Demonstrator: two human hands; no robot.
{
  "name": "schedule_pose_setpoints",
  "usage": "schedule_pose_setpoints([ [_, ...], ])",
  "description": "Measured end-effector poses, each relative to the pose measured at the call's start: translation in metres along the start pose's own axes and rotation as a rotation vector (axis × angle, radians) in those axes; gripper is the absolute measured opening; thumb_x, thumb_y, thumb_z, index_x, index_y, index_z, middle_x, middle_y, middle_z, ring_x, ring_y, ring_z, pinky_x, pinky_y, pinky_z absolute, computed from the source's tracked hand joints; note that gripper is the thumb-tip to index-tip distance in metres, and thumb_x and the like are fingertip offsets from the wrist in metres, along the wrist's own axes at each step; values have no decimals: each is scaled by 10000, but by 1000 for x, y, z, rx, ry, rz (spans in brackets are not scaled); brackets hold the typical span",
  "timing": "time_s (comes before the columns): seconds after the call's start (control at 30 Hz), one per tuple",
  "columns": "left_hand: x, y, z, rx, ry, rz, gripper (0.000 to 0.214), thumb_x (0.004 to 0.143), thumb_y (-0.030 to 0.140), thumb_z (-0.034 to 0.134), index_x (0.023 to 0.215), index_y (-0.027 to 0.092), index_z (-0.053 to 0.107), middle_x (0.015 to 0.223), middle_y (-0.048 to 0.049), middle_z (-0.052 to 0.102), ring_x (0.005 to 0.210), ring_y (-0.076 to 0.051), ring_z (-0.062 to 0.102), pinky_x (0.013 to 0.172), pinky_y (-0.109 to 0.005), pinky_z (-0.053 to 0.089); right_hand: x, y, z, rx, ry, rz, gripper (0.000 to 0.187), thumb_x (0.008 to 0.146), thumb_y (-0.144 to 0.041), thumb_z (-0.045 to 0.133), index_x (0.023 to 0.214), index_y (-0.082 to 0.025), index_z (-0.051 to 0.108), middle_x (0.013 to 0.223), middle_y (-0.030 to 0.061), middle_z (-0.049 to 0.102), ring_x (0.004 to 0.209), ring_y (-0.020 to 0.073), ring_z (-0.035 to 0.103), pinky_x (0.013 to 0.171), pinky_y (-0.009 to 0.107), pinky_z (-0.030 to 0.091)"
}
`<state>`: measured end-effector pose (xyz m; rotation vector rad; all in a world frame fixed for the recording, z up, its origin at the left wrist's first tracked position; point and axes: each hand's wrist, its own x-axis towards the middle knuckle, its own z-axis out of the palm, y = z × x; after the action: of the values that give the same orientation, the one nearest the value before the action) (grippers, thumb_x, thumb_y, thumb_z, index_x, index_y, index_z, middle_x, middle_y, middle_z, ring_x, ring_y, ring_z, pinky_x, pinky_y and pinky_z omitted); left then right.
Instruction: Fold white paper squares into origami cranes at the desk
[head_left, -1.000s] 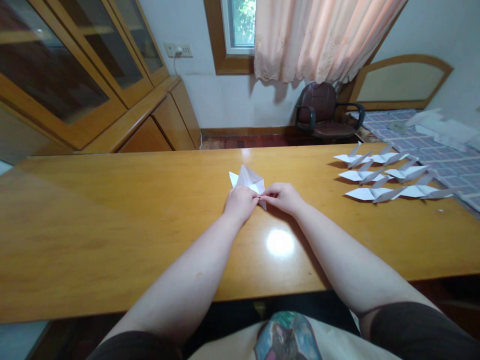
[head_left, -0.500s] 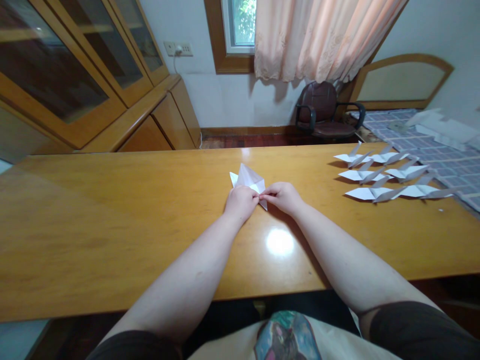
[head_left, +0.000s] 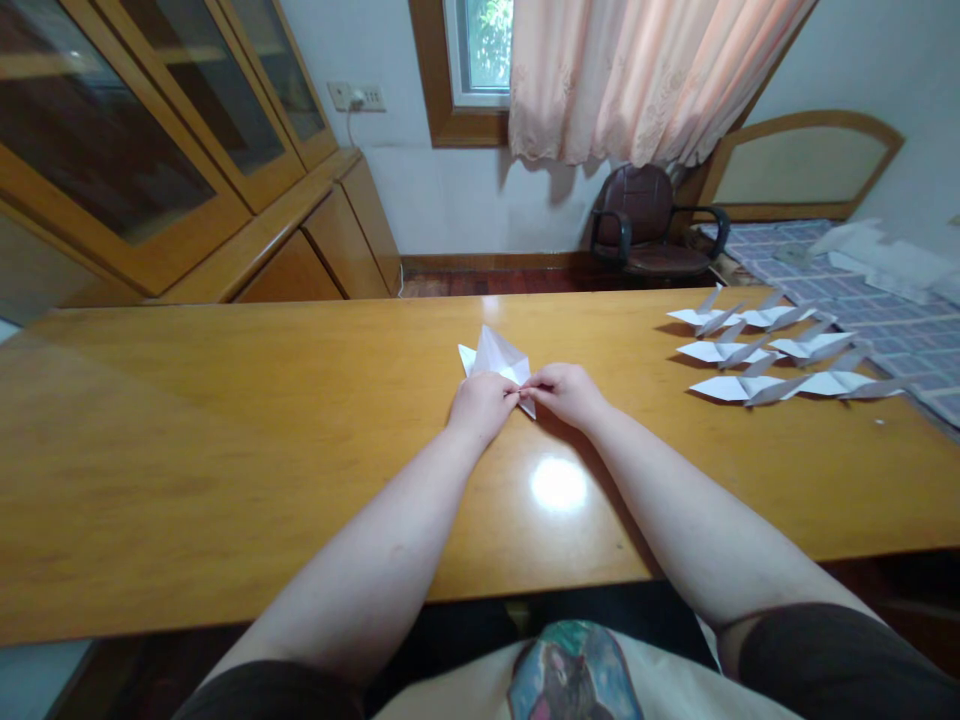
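Observation:
A partly folded white paper piece [head_left: 495, 356] lies near the middle of the long wooden table [head_left: 225, 420]. My left hand [head_left: 482, 403] is closed, pinching the paper's near edge. My right hand [head_left: 568, 392] meets it fingertip to fingertip, also pinching the same paper at its near right corner. The paper's pointed flaps stick out beyond my fingers, away from me. The part under my hands is hidden.
Several finished white folded paper figures [head_left: 765, 350] sit in rows at the table's right end. Beyond the table stand a dark office chair [head_left: 645, 225], a wooden cabinet with glass doors [head_left: 150, 150] at left, and a bed with a checked cover [head_left: 885, 310] at right.
Almost nothing differs; both hands stay pinched on the paper, with only a tiny shift of the fingers.

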<state>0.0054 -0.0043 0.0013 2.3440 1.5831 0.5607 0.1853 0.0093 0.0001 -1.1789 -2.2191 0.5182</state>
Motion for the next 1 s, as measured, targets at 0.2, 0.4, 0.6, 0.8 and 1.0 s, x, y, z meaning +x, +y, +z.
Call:
schedule_pose_setpoints([
  [0.2,-2,-1,-1,-119,63,-33,239,851,393,595,962,252,752,950,-51,733,884,-204,624,793,-302,461,-1,7,-2,-35,76,-13,107,816,-249,656,823,-221,759,749,39,716,685,150,619,639,249,433],
  [0.4,-2,-1,-1,-108,68,50,232,887,310,547,975,245,751,949,-45,737,881,-190,622,814,-303,462,-1,6,-3,-50,83,-31,105,813,-259,664,812,-209,756,745,47,712,688,154,616,633,252,427],
  [0.6,-2,1,-5,-53,56,32,213,871,308,563,882,257,769,849,-38,737,829,-190,620,753,-292,452,-2,4,-2,-2,88,-58,94,808,-267,671,794,-217,749,724,37,703,676,151,613,632,253,437],
  [0.8,-3,4,-11,-37,28,1,225,866,313,555,880,261,773,844,-34,740,802,-182,621,702,-276,435,-3,2,0,123,103,7,121,755,-322,730,795,-208,743,733,33,704,651,142,613,615,250,463],
  [1.0,-3,6,-12,-2,39,0,234,866,318,549,898,256,772,858,-44,744,817,-188,627,709,-282,431,-3,4,1,139,116,63,117,748,-333,737,779,-222,755,737,34,718,657,146,625,613,251,463],
])
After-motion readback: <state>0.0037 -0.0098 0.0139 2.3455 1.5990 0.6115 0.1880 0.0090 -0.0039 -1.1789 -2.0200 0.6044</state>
